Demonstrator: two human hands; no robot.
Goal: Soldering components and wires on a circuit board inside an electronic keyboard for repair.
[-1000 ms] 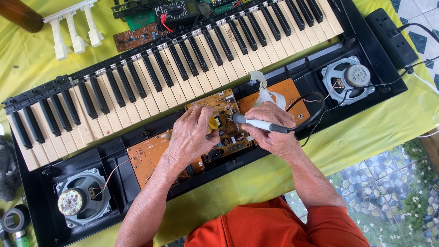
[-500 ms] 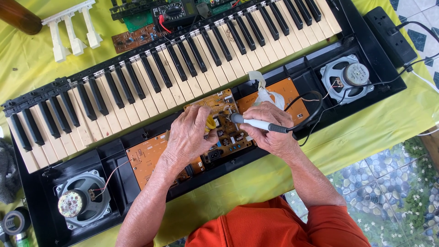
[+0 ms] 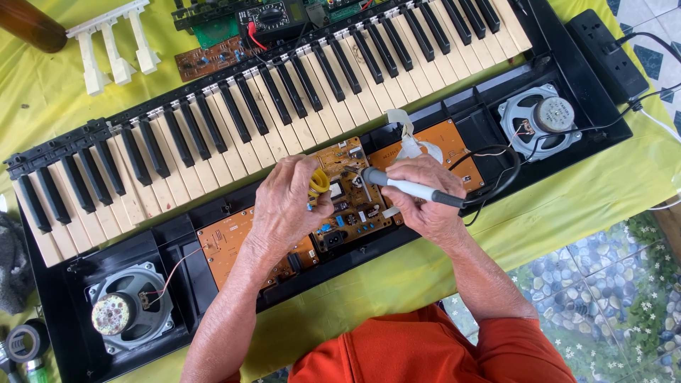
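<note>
Keyboard casing, black and opened up, is laid slantwise across a yellow-green cloth, with its row of white and black keys running along the upper half. Two round speakers are seated in the casing's ends, one at the lower left and one at the upper right. Orange-brown circuit boards are set along the casing's near edge, between the speakers, and a smaller crowded board sits at their middle. Over that smaller board both hands are held close together. The left hand is laid palm down on the boards, its fingers curled together around a small yellow object at the board's upper left edge. The right hand is clamped on a soldering iron with a grey and black handle, the fingers wrapped tightly about it and the tip pointed left onto the board. A black cord is looped from the iron's rear across the casing. A multimeter and a green board are lying beyond the keys. A loose block of white keys is seen at the top left, and a black power strip at the top right. A roll of tape lies at the lower left corner.
</note>
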